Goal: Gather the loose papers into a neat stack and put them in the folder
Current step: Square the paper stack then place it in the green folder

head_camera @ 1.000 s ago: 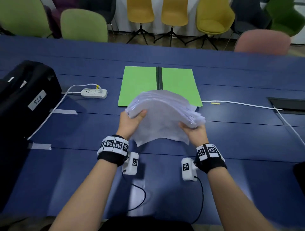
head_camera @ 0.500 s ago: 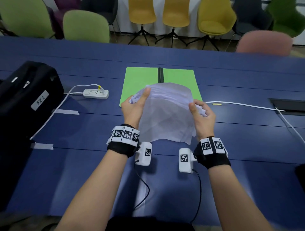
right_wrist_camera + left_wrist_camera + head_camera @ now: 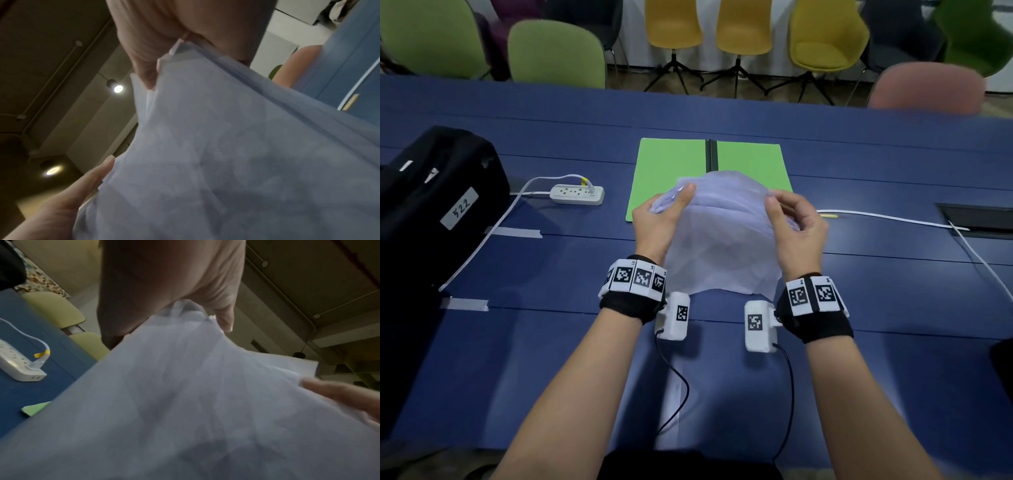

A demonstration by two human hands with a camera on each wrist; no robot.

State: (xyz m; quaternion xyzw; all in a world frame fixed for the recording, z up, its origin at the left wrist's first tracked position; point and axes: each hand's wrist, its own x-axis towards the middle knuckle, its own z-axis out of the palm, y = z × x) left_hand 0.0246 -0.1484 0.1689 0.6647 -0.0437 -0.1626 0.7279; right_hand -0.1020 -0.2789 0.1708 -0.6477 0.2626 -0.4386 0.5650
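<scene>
Head camera: a person's left hand (image 3: 661, 222) and right hand (image 3: 796, 229) held a bundle of loose white papers (image 3: 722, 240) upright at the centre of the frame, above a long blue table (image 3: 893, 291). The left thumb lay along the upper left edge of the sheets, with the fingers behind them; the right thumb and fingers pinched the upper right edge. The sheets bowed into a dome at the top and hung uneven at the bottom, their lower edge just above the table. Behind the papers, toward the upper middle of the frame, an open green folder (image 3: 671, 171) lay flat on the table, its dark spine running down the centre; the papers covered part of its near edge in this view. A white power strip (image 3: 577, 194) with a plugged-in cord sat left of the folder, and a black case (image 3: 434, 192) bearing a handwritten label stood at the left edge. A white cable (image 3: 887, 216) ran across the right side toward a recessed table hatch (image 3: 976, 221). Coloured chairs (image 3: 825, 41) lined the top of the frame.

The left wrist camera showed the papers (image 3: 195, 402) filling the lower frame, gripped at their top by the left hand (image 3: 164, 280). The right wrist camera showed the right hand (image 3: 185, 32) closed on the sheets' (image 3: 236, 154) top edge, blurred.
</scene>
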